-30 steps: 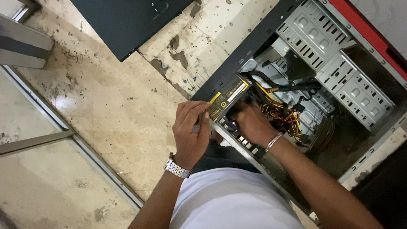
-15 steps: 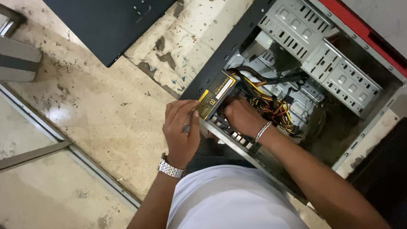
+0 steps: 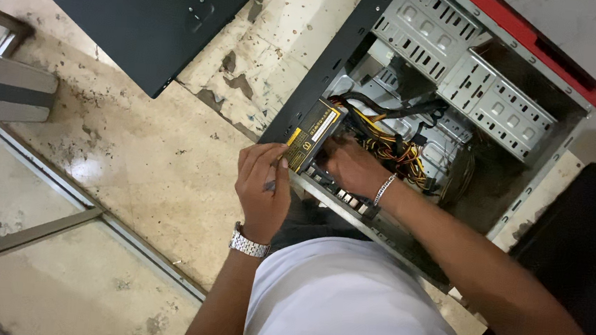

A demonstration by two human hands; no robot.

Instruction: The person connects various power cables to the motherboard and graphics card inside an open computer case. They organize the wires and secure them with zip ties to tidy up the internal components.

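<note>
My view has slid sideways, so the open computer case (image 3: 453, 116) sits further right. My left hand (image 3: 264, 186) and right hand (image 3: 352, 169) have barely shifted on the power supply (image 3: 313, 134).

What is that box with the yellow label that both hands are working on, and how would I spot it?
Find the open computer case with the red edge, lying on the stained floor. At its near corner, between the left hand and the right hand, sits the power supply box. It alone is black with a yellow-trimmed label, and the bundle of yellow and black wires starts beside it.
</note>
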